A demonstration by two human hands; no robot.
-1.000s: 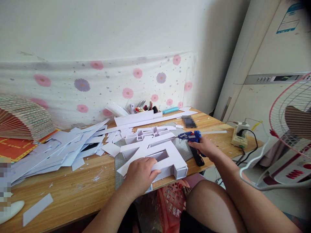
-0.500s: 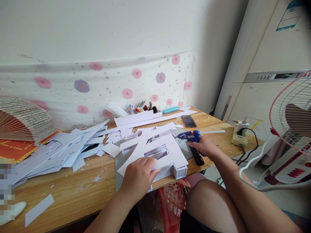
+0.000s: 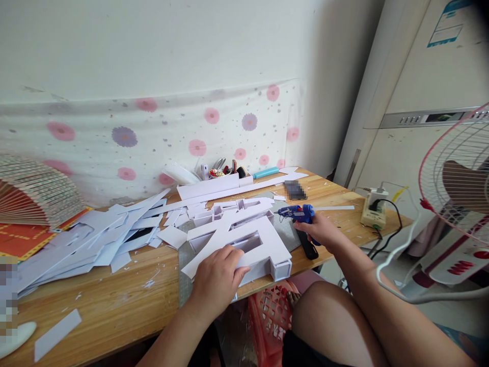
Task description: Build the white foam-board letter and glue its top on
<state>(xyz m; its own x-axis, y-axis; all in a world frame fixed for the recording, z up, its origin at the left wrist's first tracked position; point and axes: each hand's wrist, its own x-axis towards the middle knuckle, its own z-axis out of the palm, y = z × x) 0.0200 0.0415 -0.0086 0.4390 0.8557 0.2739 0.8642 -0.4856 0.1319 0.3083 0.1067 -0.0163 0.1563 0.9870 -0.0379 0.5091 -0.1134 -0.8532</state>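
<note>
A white foam-board model (image 3: pixel 267 239) with thin upright walls and a rectangular opening lies on a grey cutting mat (image 3: pixel 185 285) at the table's near edge. My left hand (image 3: pixel 218 275) rests on its near left side, fingers curled over the flat top board and thumb towards the front. In my right hand (image 3: pixel 319 229) is a blue glue gun (image 3: pixel 296 214), gripped by its handle. Its nozzle points left, close to the model's far right side. Beneath that hand lies a black, long object (image 3: pixel 308 247).
White board offcuts (image 3: pixel 103 234) pile up on the left, beside a folding fan (image 3: pixel 42 188). Behind the model stand a tool holder (image 3: pixel 219 173) and long white strips. A phone-like dark object (image 3: pixel 295 190), a power strip (image 3: pixel 373 210) and an electric fan (image 3: pixel 454 188) are to the right.
The model's top board has shifted slightly and now sits closer along its walls; more of the compartments behind it show. The glue gun stays about where it was. The view has moved slightly.
</note>
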